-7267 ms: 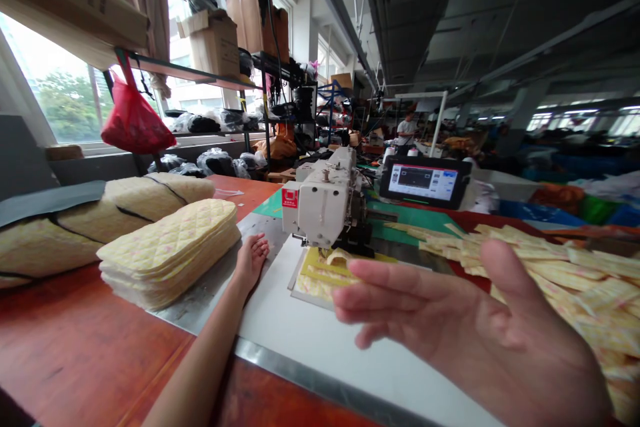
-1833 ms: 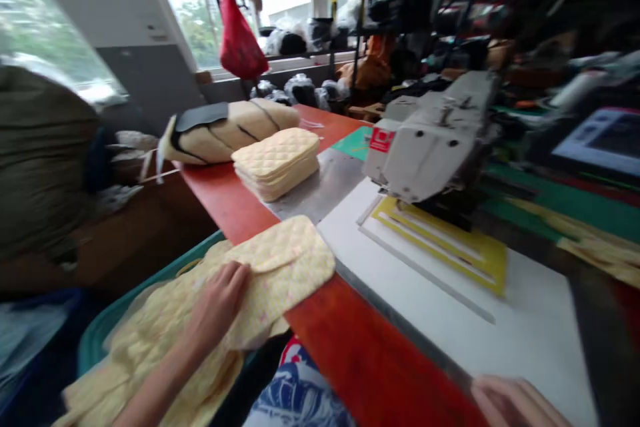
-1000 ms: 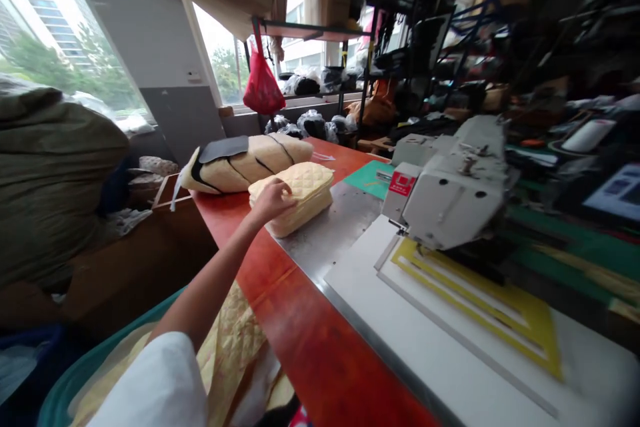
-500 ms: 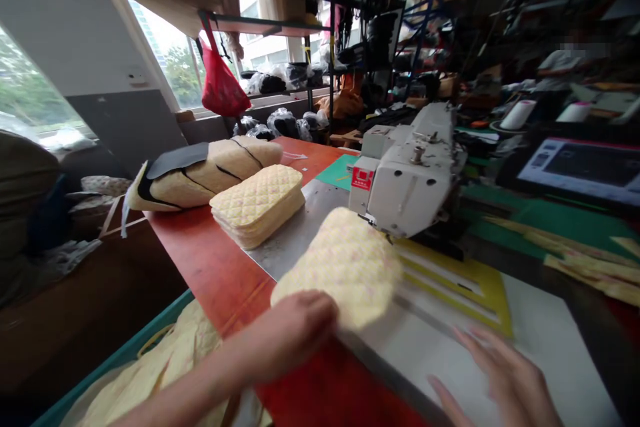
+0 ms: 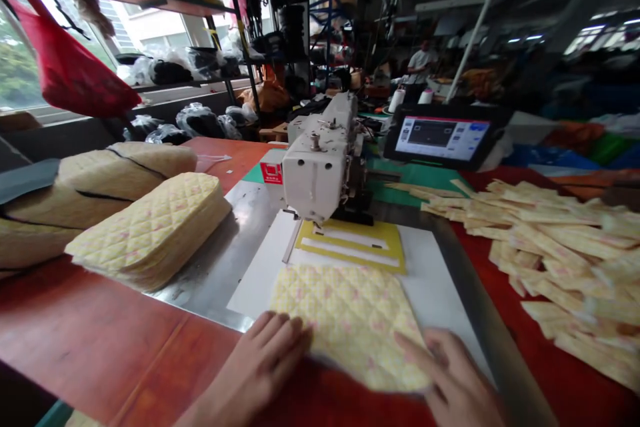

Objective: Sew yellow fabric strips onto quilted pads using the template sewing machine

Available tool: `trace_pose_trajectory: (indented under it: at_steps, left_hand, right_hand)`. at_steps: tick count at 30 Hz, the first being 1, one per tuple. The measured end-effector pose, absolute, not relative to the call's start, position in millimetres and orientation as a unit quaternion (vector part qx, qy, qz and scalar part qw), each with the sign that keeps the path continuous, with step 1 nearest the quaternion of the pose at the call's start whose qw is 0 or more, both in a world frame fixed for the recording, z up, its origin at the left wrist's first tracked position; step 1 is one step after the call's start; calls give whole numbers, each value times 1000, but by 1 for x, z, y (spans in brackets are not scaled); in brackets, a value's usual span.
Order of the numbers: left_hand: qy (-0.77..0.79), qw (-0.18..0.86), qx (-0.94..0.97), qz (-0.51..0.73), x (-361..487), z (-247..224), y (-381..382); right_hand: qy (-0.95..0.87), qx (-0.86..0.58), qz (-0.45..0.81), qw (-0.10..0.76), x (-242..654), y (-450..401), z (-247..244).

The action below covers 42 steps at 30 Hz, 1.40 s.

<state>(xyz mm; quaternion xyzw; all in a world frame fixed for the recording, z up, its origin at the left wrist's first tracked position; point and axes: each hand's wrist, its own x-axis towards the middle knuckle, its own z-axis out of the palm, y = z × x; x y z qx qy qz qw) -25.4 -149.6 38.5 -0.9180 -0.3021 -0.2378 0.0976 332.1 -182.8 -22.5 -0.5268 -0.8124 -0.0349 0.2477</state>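
Observation:
A quilted yellow pad [image 5: 350, 320] with pink spots lies at the front of the white plate [image 5: 440, 267], below the yellow slotted template [image 5: 350, 245]. My left hand [image 5: 270, 353] is at the pad's lower left corner, its fingers closed on that edge. At the pad's right edge is my right hand [image 5: 445, 373], index finger stretched over the cloth and the other fingers bent, slightly blurred. The white sewing machine head [image 5: 315, 177] stands over the template's back edge. To the left, a stack of similar pads [image 5: 150, 230] rests on the metal surface.
A wrapped tan bundle [image 5: 120, 177] lies far left, below a hanging red bag [image 5: 75, 70]. A screen [image 5: 440, 137] stands behind right. Many cloth strips [image 5: 560, 247] cover the right side. A person [image 5: 420, 67] stands far back.
The view has swung right. The pad has moved from beside the machine to the plate's front and lies flatter. My right hand has come from apart to the pad's right edge.

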Motion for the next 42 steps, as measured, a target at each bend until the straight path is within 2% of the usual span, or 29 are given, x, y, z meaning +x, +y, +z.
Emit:
trace_pose_trajectory:
  at_steps: [6, 14, 21, 29, 36, 42]
  left_hand:
    - [-337, 172, -895, -236, 0, 32, -84]
    - [-385, 42, -884, -261, -1, -3, -73]
    - [-441, 28, -861, -252, -7, 3, -57]
    - [-505, -48, -829, -235, -8, 7, -58]
    - [-524, -41, -824, -210, -11, 12, -60]
    - [-534, -42, -820, -200, -15, 13, -63]
  right_hand:
    - [-769, -576, -90, 264, 331, -137, -20]
    - [-831, -454, -100, 307, 322, -124, -19]
    - [-817, -494, -123, 271, 319, -97, -8]
    - [-794, -537, -119, 259, 323, -100, -9]
    - [-793, -535, -48, 289, 324, -96, -10]
    - [-808, -503, -53, 302, 321, -94, -8]
